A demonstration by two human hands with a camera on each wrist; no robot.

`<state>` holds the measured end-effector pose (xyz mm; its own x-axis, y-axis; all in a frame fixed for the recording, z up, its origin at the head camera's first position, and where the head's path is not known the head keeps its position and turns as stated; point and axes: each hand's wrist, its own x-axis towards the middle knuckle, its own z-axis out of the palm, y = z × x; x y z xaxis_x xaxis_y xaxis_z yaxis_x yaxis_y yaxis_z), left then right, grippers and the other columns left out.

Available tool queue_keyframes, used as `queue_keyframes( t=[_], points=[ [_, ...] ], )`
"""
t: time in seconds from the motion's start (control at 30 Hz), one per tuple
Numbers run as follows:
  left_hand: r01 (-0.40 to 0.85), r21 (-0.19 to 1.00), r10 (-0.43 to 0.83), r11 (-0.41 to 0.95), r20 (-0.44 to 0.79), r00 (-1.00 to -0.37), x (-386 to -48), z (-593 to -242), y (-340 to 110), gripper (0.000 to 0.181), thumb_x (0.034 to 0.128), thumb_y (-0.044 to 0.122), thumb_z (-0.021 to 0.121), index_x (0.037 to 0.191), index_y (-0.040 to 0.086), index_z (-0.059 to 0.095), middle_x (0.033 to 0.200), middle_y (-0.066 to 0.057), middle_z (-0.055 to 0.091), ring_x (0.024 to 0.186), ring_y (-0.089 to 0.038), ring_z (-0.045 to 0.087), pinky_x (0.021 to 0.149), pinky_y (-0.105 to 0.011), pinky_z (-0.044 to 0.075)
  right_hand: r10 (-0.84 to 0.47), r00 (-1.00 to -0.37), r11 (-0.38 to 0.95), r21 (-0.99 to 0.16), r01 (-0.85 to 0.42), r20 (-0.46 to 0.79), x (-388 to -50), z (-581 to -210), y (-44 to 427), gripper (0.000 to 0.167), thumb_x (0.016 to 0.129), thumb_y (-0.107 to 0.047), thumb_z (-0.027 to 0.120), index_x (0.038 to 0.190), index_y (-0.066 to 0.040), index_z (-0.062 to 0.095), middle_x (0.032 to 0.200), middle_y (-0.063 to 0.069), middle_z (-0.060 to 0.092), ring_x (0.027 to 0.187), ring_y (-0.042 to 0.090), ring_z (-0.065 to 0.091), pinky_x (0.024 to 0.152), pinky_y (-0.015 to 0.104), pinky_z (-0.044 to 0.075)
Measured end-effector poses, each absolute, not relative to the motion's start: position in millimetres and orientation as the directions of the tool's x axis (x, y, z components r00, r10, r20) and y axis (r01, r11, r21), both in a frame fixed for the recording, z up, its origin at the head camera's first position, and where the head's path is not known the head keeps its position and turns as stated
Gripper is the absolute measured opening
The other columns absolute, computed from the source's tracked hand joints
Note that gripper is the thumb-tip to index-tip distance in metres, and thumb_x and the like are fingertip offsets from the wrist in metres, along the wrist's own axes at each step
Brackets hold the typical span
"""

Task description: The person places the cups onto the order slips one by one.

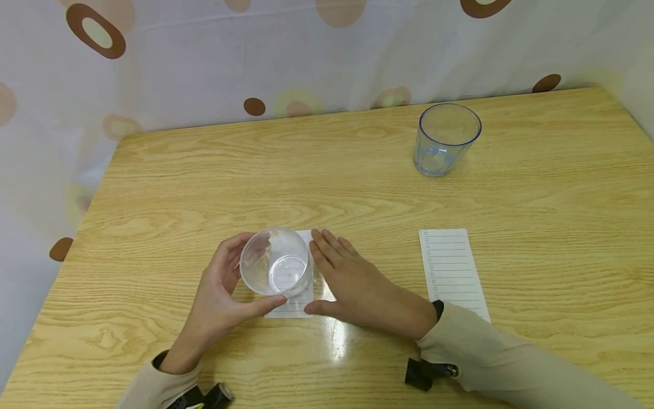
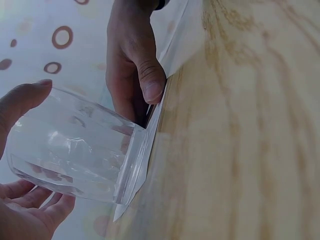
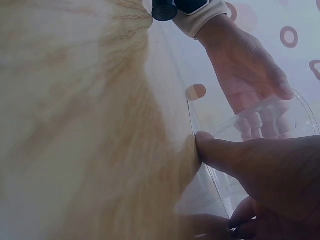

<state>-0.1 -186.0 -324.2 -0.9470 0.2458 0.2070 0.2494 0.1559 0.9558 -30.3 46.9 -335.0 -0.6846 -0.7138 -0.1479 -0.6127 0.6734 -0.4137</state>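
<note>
A clear plastic cup [image 1: 287, 274] stands upright on a lined white paper slip [image 1: 290, 311] at the middle left of the table. My left hand [image 1: 218, 292] holds the cup from its left side, thumb at the near wall and fingers round the far wall. In the left wrist view the base of the cup [image 2: 70, 145] meets the slip. Close by the cup's right, my right hand [image 1: 355, 284] rests at the right edge of the slip with straight fingers. Its thumb [image 3: 220, 152] touches down near that edge in the right wrist view.
A clear drinking glass [image 1: 440, 150] with a blue rim stands at the back right of the wooden table [image 1: 230, 170]. Another lined checklist slip [image 1: 453, 270] lies to the right, partly covered by my right sleeve [image 1: 490, 352]. A patterned curtain [image 1: 204, 62] hangs behind the table.
</note>
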Motion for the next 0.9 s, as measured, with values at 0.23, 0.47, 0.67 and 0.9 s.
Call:
queue_keyframes(
  t=[0.23,0.47,0.67,0.9],
  points=[
    [0.25,0.956,0.247,0.155,0.208,-0.946,0.2,-324.8,-186.7,0.087,0.0605,-0.017,0.082,0.136,-0.007,0.039,0.136,-0.022,0.048,0.126,-0.02,0.048,0.104,-0.025,0.041,-0.716,-0.682,0.669,-0.423,-0.611,-0.148,-29.8,-335.1,46.8,0.096,0.09,-0.057,0.057,0.149,0.009,0.021,0.158,0.023,0.005,0.146,0.033,0.0,0.118,0.046,0.007],
    [0.245,0.957,0.25,0.156,0.202,-0.947,1.2,-325.6,-187.5,0.087,0.061,-0.017,0.081,0.136,-0.006,0.038,0.137,-0.022,0.048,0.126,-0.02,0.048,0.103,-0.024,0.041,-0.717,-0.681,0.667,-0.426,-0.611,-0.146,-29.6,-335.5,46.6,0.096,0.09,-0.057,0.057,0.149,0.009,0.021,0.158,0.023,0.005,0.146,0.034,0.0,0.118,0.046,0.007],
    [0.25,0.957,0.254,0.148,0.207,-0.945,0.1,-325.6,-187.3,0.087,0.0611,-0.017,0.081,0.136,-0.006,0.038,0.137,-0.022,0.048,0.126,-0.02,0.048,0.104,-0.025,0.041,-0.714,-0.684,0.671,-0.423,-0.609,-0.149,-30.0,-335.0,46.8,0.096,0.09,-0.057,0.057,0.149,0.009,0.021,0.158,0.023,0.005,0.146,0.034,0.0,0.118,0.046,0.007],
    [0.25,0.957,0.256,0.144,0.208,-0.944,-0.5,-325.4,-187.2,0.088,0.0608,-0.018,0.081,0.137,-0.006,0.038,0.136,-0.022,0.048,0.127,-0.02,0.048,0.104,-0.025,0.041,-0.711,-0.687,0.674,-0.427,-0.602,-0.153,-30.1,-334.0,46.9,0.096,0.09,-0.056,0.058,0.149,0.009,0.021,0.158,0.023,0.006,0.146,0.033,0.001,0.118,0.046,0.007]
  ],
)
